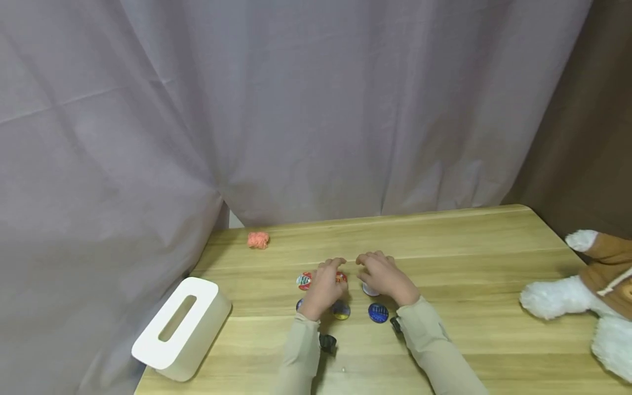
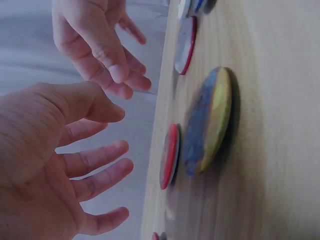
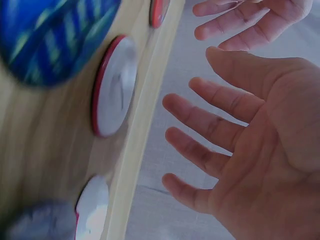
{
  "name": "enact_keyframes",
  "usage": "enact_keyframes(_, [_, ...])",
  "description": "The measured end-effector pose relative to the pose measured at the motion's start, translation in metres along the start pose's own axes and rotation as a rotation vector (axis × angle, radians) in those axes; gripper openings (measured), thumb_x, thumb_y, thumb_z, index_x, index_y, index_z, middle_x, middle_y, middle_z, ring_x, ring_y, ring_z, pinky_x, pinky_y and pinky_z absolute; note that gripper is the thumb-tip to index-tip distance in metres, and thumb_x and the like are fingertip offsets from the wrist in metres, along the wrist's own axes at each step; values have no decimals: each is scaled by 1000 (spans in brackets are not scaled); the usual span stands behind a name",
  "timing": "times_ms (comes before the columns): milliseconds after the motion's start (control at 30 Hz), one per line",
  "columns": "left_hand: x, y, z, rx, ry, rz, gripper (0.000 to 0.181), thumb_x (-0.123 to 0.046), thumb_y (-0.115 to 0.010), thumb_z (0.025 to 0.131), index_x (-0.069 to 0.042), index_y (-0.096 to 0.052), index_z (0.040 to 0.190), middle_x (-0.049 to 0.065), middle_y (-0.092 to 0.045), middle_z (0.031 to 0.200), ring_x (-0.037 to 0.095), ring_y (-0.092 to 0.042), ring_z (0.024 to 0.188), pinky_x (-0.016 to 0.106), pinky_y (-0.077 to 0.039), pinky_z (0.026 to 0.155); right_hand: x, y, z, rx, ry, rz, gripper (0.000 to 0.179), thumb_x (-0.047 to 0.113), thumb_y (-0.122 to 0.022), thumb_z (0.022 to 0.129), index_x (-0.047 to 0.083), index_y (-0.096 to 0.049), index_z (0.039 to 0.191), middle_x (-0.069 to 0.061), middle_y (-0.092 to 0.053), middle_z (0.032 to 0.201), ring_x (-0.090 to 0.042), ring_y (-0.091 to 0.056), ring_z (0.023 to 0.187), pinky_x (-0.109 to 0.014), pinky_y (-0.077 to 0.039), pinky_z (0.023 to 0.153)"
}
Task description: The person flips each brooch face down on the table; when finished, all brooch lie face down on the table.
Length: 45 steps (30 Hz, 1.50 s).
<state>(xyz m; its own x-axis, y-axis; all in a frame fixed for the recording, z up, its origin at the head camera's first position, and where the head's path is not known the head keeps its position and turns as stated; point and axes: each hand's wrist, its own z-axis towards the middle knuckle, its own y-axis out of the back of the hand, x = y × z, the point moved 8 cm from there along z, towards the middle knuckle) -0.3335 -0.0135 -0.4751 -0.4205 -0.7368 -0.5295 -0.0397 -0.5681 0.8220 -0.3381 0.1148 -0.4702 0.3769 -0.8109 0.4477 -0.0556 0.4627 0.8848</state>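
Note:
My left hand (image 1: 323, 288) hovers over several round, domed picture discs on the table, its fingers spread and relaxed with nothing in them. Close by on the right, my right hand (image 1: 387, 277) is held above the table too, fingers loosely extended and empty. Beneath the left hand lie a blue-and-yellow disc (image 2: 210, 122) and a red-edged disc (image 2: 170, 157). A white disc with a red rim (image 3: 116, 87) sits under the right hand, and a blue patterned disc (image 1: 378, 312) lies nearer the wrist. The left forearm partly covers a dark blue disc (image 1: 299, 304).
A white tissue box (image 1: 197, 323) with a slotted top stands at the table's left edge. Some crumpled coral-coloured material (image 1: 258, 240) lies at the back left. At the right edge is a plush toy (image 1: 553, 299) in brown clothing. Grey curtain (image 1: 316, 109) hangs behind the wooden table (image 1: 469, 258).

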Motion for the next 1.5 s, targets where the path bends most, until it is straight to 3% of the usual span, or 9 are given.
enact_keyframes(367, [15,10,-1,-3,24,-2,57,-3,-72,80,-4,-59,135,17,-65,126,35,-60,114,56,-42,96,12,-6,15,13,7,68,35,6,-75,86,-2,-66,119,-17,-68,118,-39,-57,111,-62,-41,93])
enact_keyframes(833, [30,5,-4,39,37,36,55,-1,-77,76,-5,-64,129,15,-67,127,38,-57,119,58,-40,94,29,-27,23,-40,-39,-23,34,-5,-80,68,3,-72,100,-12,-69,95,-33,-58,89,-55,-46,79])
enact_keyframes(1133, [40,8,-3,41,42,22,40,-3,-81,76,-5,-71,114,11,-72,114,40,-58,113,60,-39,90,29,-34,26,-43,-43,-38,27,-5,-83,65,7,-72,86,-4,-63,81,-26,-53,81,-48,-41,74])
enact_keyframes(1500, [43,3,-3,47,22,34,29,-1,-80,76,-9,-76,103,4,-75,107,37,-57,108,57,-37,86,32,-39,26,-26,-37,-13,24,-10,-76,67,9,-70,81,-5,-62,81,-25,-49,79,-48,-39,75])
